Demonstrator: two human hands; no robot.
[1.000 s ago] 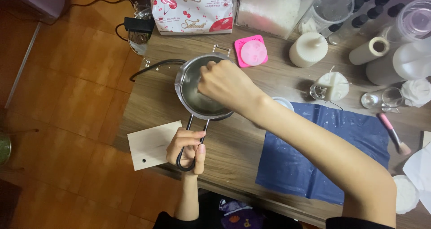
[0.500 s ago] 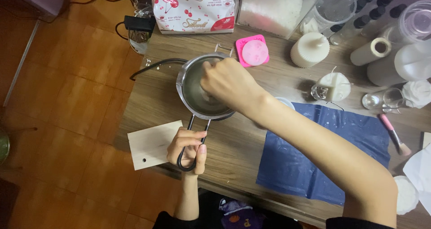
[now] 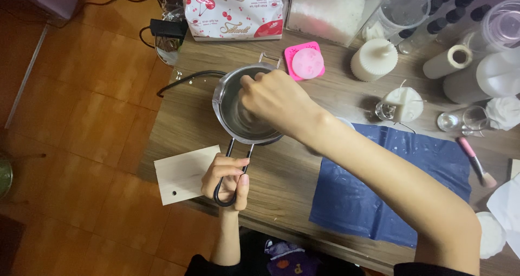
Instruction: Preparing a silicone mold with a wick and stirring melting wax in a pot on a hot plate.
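A small steel pot [image 3: 230, 111] with a black wire loop handle [image 3: 223, 197] stands near the left end of a wooden table [image 3: 281, 173]. My left hand [image 3: 225, 178] grips that handle at the table's front edge. My right hand [image 3: 276, 100] reaches over the pot with fingers curled down into it; whatever it holds inside is hidden by the hand. The pot's inside looks pale and wet.
A blue plastic sheet [image 3: 390, 184] lies right of the pot. A pink silicone mould [image 3: 304, 62], white candles [image 3: 374, 59], a tape roll [image 3: 447, 62], glass jars [image 3: 468, 119], a pink brush [image 3: 475, 162] and a tissue pack [image 3: 234, 10] crowd the back. A wooden board [image 3: 184, 173] overhangs the left edge.
My right hand has shifted slightly inside the pot, with small wrist movement. My left hand keeps its hold on the handle and the pot stays in place.
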